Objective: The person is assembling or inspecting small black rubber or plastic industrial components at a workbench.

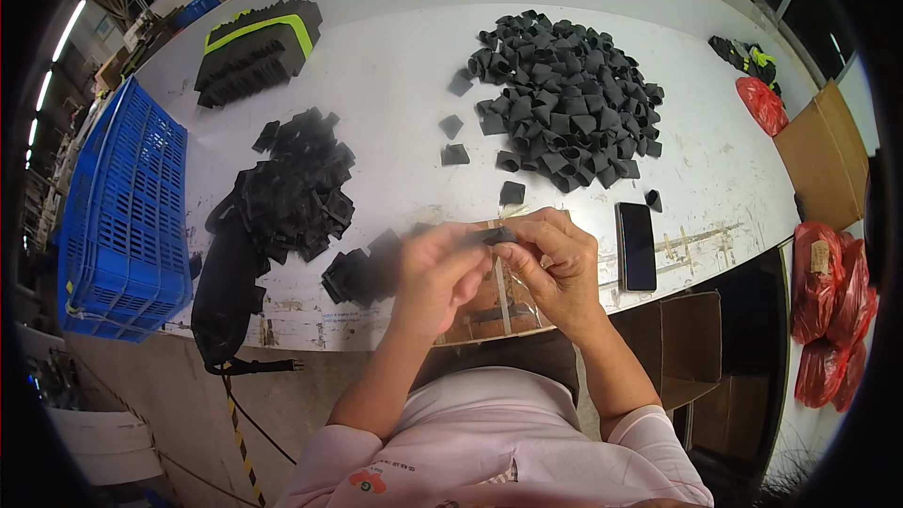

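A small dark fabric piece (499, 236) is between my hands, above the near edge of the table. My right hand (562, 268) pinches it between thumb and fingers. From the other side my left hand (435, 275), blurred by motion, has its fingers closed on the piece's left end. Below them lies a brown cardboard sheet (513, 320) with a pale strip down its middle. Beyond is a large heap of small dark grey fabric loops (569, 103), with a few loose ones beside it. Flat black pieces (353, 275) lie beside my left hand, partly hidden by it.
To the left are a pile of black pieces (296, 188), a long black bag-like thing (224, 292) and a blue plastic crate (127, 216). A bundle with a yellow-green band (259, 47) sits far left. A phone (637, 246), cardboard boxes (687, 343) and red bags (828, 292) are at right.
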`<state>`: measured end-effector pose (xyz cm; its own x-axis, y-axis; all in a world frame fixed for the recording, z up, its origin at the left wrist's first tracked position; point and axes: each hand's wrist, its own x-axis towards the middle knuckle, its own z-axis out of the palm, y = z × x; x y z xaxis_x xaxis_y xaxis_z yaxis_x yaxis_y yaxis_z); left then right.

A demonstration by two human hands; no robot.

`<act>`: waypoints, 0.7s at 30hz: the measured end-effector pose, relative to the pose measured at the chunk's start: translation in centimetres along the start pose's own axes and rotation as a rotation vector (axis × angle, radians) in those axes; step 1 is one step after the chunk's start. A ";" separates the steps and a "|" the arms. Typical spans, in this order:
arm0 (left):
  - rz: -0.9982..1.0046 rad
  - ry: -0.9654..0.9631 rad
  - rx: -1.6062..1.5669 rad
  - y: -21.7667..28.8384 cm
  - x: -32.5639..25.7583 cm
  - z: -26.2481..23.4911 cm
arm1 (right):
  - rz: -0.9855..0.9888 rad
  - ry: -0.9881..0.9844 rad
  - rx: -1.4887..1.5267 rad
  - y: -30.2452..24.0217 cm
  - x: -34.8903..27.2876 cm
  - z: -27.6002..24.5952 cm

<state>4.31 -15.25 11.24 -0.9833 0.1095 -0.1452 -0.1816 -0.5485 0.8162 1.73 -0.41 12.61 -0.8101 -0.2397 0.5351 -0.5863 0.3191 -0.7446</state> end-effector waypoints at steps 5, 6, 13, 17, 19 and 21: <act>-0.440 -0.323 -0.929 -0.4 0.2 -1.3 | -0.034 0.019 0.017 -0.3 0.0 0.3; -0.482 -0.433 -1.195 -0.9 0.1 -1.3 | -0.040 0.020 0.017 -0.2 -0.1 0.4; 0.508 0.166 0.152 -0.5 -0.3 1.7 | -0.077 0.026 -0.033 0.2 -0.1 0.6; 0.835 -0.008 0.751 1.3 1.4 0.8 | -0.005 -0.065 -0.041 -0.9 0.5 -0.3; 0.809 -0.014 0.809 2.0 1.6 0.7 | -0.045 -0.061 -0.064 -0.9 1.0 -0.2; 0.844 -0.034 0.918 2.6 1.9 0.5 | -0.038 -0.082 -0.066 -0.4 1.0 0.2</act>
<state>1.98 -16.01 13.37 -0.7860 0.0335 0.6174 0.5934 0.3214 0.7380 1.11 -0.91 13.36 -0.7856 -0.3260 0.5259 -0.6179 0.3676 -0.6951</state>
